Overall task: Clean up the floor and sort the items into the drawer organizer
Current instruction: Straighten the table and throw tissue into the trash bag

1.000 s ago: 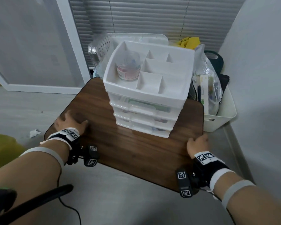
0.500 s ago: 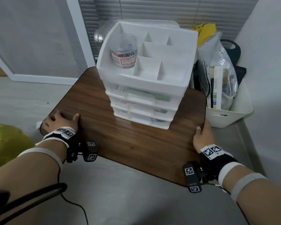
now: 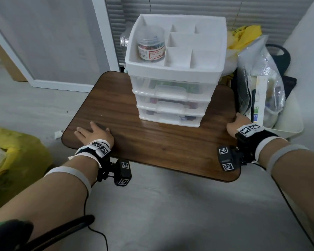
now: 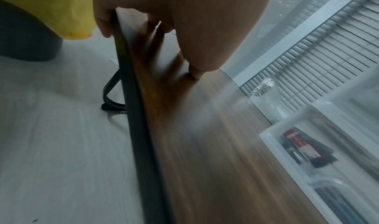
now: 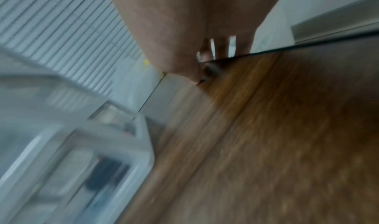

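The white drawer organizer (image 3: pixel 176 73) stands on a low dark wood table (image 3: pixel 170 145). Its open top tray holds a clear jar of coloured clips (image 3: pixel 151 48), and its three see-through drawers are closed with items inside. My left hand (image 3: pixel 88 130) lies on the tabletop near the front left corner with its fingers spread. In the left wrist view the left hand (image 4: pixel 184 24) reaches the table's black edge (image 4: pixel 139 130). My right hand (image 3: pixel 238 122) grips the table's right edge, thumb on top and fingers (image 5: pixel 221 47) down over the side.
A white basket (image 3: pixel 290 128) stuffed with bags and a box stands against the table's right side. To the left is a yellow-lined bin (image 3: pixel 13 151), and a crumpled paper scrap (image 3: pixel 58 134) lies on the grey floor by the corner. A plastic bottle (image 3: pixel 124 39) stands behind the organizer.
My left hand has left the front left corner and now rests flat on the tabletop. My right hand has slid farther along the right edge. The organizer appears closer.
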Motion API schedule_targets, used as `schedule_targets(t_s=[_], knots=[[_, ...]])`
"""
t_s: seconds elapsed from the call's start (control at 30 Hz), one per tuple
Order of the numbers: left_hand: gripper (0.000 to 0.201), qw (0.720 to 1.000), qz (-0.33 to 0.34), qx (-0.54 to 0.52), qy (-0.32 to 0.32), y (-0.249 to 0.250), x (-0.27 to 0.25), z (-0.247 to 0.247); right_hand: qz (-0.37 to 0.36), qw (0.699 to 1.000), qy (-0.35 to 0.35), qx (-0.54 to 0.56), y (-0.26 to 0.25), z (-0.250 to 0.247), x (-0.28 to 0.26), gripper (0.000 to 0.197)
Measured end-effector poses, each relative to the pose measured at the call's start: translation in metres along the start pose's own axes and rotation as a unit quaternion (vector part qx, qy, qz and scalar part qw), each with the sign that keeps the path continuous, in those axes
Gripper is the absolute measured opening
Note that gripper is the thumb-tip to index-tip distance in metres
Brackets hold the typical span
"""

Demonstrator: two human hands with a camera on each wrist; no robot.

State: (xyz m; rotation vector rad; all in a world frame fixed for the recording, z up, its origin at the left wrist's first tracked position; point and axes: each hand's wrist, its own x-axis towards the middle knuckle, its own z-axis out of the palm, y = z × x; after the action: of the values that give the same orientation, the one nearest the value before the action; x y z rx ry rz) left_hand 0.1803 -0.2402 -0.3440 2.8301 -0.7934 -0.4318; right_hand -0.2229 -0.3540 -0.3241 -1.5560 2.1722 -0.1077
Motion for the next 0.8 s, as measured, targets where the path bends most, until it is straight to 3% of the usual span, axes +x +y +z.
schedule_targets(t_s=[0.07,0.13,0.2,0.3,0.43,0.53,0.6,0.7,0.73,0.8], knots=[[0.067,0.999,0.004,0.024,-0.026,0.014,-0.006,-0.005,-0.031,0.996,0.07,-0.046,-0.014,0.001,-0.016,0.06],[0.071,0.996,0.056,0.043,-0.053,0.031,-0.011,-0.011,-0.109,0.991,0.08,0.002,-0.031,0.009,-0.027,0.064],[0.079,0.983,0.159,-0.022,-0.092,0.048,-0.014,-0.01,-0.155,0.983,0.0,0.099,-0.048,0.02,-0.035,0.069],[0.081,0.923,0.257,-0.215,-0.19,0.071,-0.03,-0.007,-0.139,0.971,-0.068,0.181,-0.062,0.032,-0.039,0.063],[0.066,0.903,0.247,-0.282,-0.208,0.08,-0.034,-0.003,-0.136,0.973,-0.048,0.181,-0.057,0.039,-0.041,0.056],[0.074,0.885,0.239,-0.308,-0.254,0.07,-0.03,-0.001,-0.129,0.974,-0.03,0.182,-0.052,0.04,-0.045,0.053],[0.083,0.888,0.228,-0.293,-0.273,0.06,-0.032,-0.002,-0.096,0.978,-0.023,0.186,-0.051,0.04,-0.054,0.047],[0.074,0.907,0.224,-0.244,-0.259,0.043,-0.046,-0.012,-0.06,0.979,-0.067,0.183,-0.053,0.04,-0.081,0.023],[0.068,0.915,0.221,-0.226,-0.251,0.037,-0.049,-0.015,-0.078,0.977,-0.094,0.175,-0.056,0.043,-0.09,0.018],[0.059,0.927,0.205,-0.196,-0.244,0.021,-0.056,-0.033,-0.147,0.963,-0.149,0.171,-0.072,0.049,-0.114,0.028]])
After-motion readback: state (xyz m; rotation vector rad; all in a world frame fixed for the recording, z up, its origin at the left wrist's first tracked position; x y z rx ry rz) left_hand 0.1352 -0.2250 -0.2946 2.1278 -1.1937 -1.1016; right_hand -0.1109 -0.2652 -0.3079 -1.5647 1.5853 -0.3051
